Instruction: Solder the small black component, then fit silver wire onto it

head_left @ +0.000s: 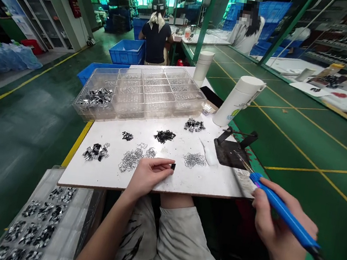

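Slippage threatens: your left hand (149,174) pinches a tiny black part (173,165) at lower centre by fingertips only, while your right hand (276,224) clamps the blue iron (284,214) (tip near the stand (230,151)), so jostling drops it.

Glossy blue plastic handle (284,214); clear plastic tray (143,93).

A clear compartment tray (143,93) sits at the table's (106,172) far edge, two white cylinders (238,100) at the far right corner; blue crates (127,51) stand on the floor beyond.
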Demonstrator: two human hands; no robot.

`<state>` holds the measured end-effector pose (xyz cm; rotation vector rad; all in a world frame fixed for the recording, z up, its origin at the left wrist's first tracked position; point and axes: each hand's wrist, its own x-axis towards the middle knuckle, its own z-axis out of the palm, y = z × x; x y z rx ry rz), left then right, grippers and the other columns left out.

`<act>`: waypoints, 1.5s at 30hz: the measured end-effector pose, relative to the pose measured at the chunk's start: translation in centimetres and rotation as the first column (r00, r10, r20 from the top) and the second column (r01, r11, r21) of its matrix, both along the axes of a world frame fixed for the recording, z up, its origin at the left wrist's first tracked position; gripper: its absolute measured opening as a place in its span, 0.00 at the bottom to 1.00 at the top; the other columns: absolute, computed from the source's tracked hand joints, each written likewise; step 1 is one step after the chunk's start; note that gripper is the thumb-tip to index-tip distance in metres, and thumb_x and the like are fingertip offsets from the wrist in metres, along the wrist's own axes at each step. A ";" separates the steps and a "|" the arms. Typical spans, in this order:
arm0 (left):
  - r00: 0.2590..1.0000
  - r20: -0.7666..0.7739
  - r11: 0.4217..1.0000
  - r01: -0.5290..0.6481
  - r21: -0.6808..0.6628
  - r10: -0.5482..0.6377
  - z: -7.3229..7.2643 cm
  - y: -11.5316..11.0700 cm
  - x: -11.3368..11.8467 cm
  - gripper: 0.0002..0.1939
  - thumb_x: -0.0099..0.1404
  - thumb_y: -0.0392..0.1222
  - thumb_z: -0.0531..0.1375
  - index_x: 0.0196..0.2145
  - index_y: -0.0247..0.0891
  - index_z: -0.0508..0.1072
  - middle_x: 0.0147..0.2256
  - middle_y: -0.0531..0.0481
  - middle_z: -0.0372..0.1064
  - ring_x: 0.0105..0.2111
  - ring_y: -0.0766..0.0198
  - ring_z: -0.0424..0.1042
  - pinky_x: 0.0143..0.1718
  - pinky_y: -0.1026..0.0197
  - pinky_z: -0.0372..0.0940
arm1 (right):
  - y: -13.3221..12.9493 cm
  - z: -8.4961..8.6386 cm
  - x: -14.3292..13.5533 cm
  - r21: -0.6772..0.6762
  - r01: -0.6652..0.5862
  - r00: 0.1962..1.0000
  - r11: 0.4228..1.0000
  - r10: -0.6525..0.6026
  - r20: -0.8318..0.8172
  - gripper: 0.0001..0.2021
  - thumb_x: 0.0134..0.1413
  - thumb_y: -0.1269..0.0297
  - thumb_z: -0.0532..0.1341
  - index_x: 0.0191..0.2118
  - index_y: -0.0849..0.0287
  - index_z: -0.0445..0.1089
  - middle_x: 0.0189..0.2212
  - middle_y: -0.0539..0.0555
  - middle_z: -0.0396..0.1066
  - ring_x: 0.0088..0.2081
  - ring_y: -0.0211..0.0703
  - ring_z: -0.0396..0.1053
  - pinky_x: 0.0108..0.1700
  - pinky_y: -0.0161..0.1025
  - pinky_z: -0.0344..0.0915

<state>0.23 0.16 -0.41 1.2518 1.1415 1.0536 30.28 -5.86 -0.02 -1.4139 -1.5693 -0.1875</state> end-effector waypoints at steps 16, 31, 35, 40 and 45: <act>0.998 -0.027 0.998 0.058 0.036 -0.057 0.6 -0.2 0.1 0.07 0.58 0.38 0.67 0.35 0.35 0.79 0.31 0.48 0.76 0.31 0.65 0.74 0.36 0.65 0.70 | 4.4 -0.6 1.9 -0.085 -0.017 0.982 0.996 0.033 0.186 0.14 0.66 0.60 0.58 0.53 0.55 0.76 0.42 0.57 0.77 0.32 0.41 0.73 0.32 0.38 0.69; 0.963 -0.178 0.950 0.237 0.201 -0.202 0.4 -0.6 -0.5 0.05 0.61 0.34 0.63 0.34 0.36 0.80 0.32 0.49 0.79 0.32 0.64 0.76 0.37 0.65 0.69 | 13.8 4.1 -15.5 -0.454 -0.678 0.634 0.578 0.772 0.036 0.08 0.62 0.72 0.60 0.40 0.60 0.77 0.37 0.55 0.77 0.36 0.42 0.75 0.38 0.38 0.70; 0.965 -0.175 0.950 0.231 0.208 -0.196 0.3 -0.6 -0.6 0.07 0.60 0.33 0.63 0.35 0.35 0.81 0.33 0.48 0.79 0.32 0.63 0.76 0.38 0.63 0.69 | 17.2 4.3 -19.6 -0.650 -0.585 0.584 0.485 0.808 0.077 0.08 0.57 0.74 0.64 0.40 0.61 0.80 0.37 0.56 0.79 0.37 0.44 0.75 0.40 0.38 0.69; 0.969 -0.172 0.950 0.215 0.227 -0.178 0.2 -0.6 -0.7 0.08 0.59 0.32 0.62 0.35 0.35 0.82 0.34 0.46 0.80 0.33 0.61 0.77 0.38 0.63 0.70 | 18.8 3.7 -22.5 -0.746 -0.476 0.525 0.466 0.831 0.184 0.06 0.56 0.67 0.66 0.37 0.57 0.82 0.35 0.55 0.80 0.35 0.46 0.74 0.37 0.38 0.64; 0.971 -0.162 0.950 0.209 0.230 -0.174 0.1 -0.6 -0.7 0.08 0.59 0.32 0.62 0.35 0.34 0.82 0.34 0.46 0.80 0.33 0.62 0.77 0.37 0.64 0.70 | 18.9 3.0 -23.1 -0.747 -0.472 0.514 0.468 0.835 0.198 0.06 0.55 0.71 0.65 0.35 0.56 0.81 0.34 0.54 0.78 0.35 0.45 0.72 0.36 0.37 0.62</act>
